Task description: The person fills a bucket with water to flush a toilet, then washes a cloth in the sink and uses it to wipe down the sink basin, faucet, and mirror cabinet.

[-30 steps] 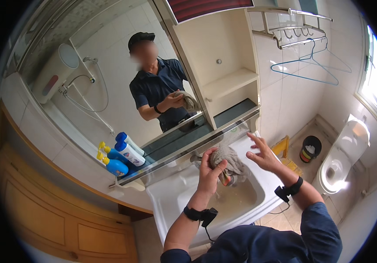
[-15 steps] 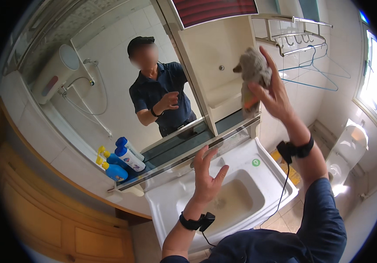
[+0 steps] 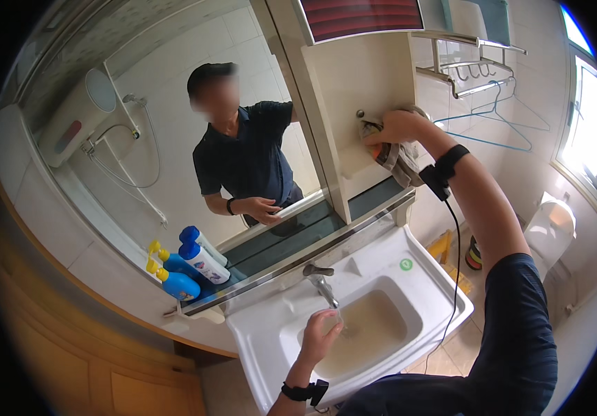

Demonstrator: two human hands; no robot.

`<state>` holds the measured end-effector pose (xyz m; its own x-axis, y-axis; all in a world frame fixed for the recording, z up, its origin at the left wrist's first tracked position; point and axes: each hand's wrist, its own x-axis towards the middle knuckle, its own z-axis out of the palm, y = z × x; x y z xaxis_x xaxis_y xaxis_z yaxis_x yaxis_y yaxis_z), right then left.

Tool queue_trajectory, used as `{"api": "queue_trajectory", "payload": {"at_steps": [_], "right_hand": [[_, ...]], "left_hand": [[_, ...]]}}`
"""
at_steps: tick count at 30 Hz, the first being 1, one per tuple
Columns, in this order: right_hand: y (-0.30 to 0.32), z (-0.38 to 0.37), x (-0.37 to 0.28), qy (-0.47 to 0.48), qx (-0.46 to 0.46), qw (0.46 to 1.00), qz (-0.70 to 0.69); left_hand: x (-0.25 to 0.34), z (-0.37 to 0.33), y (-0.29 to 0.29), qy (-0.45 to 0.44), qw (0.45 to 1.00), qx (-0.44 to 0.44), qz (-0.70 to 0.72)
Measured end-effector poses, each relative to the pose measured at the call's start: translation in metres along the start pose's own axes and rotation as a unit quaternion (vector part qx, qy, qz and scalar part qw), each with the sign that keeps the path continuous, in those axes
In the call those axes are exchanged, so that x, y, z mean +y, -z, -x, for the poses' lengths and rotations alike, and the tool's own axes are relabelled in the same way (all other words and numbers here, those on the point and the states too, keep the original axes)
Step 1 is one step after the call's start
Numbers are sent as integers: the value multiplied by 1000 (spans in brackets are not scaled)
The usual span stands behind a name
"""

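My right hand (image 3: pixel 404 127) is closed on a grey-brown cloth (image 3: pixel 404 166), with a bit of orange showing at its edge. It presses the cloth against the right side of the cream open cabinet niche (image 3: pixel 354 76); part of the cloth is hidden behind my fingers. Lower down, my left hand (image 3: pixel 320 337) hovers over the white sink (image 3: pixel 257 340), just beneath the spout of the chrome faucet (image 3: pixel 321 283). Its fingers are loosely bent and apart, with nothing seen in them. Cloudy brownish water (image 3: pixel 374 326) appears to stand in the basin.
Blue and white pump bottles (image 3: pixel 205 263) stand on the dark shelf (image 3: pixel 277 239) below the mirror (image 3: pixel 152 41). Blue hangers (image 3: pixel 492 128) hang from a metal rack (image 3: pixel 475 87) at the right. A toilet (image 3: pixel 551 222) and a yellow stool (image 3: pixel 440 249) are beyond the sink. A black cable (image 3: pixel 456 256) trails from my right wrist.
My right hand has moved the cloth from in front of the niche to its right inner side. My left hand has dropped from above the faucet to below its spout, fingers now bent.
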<state>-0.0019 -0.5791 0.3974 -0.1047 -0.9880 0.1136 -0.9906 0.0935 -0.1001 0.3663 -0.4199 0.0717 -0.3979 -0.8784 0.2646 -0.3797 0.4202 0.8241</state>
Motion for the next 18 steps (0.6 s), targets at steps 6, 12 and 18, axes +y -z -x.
{"api": "queue_trajectory", "payload": {"at_steps": [6, 12, 18], "right_hand": [[-30, -17, 20, -31, 75, 996, -47], [-42, 15, 10, 80, 192, 974, -87], [-22, 25, -2, -105, 164, 980, -36]], "left_hand": [[30, 2, -3, 1, 997, -58, 56], [18, 4, 3, 26, 992, -93, 79], [-36, 40, -3, 122, 976, -50, 171]]}}
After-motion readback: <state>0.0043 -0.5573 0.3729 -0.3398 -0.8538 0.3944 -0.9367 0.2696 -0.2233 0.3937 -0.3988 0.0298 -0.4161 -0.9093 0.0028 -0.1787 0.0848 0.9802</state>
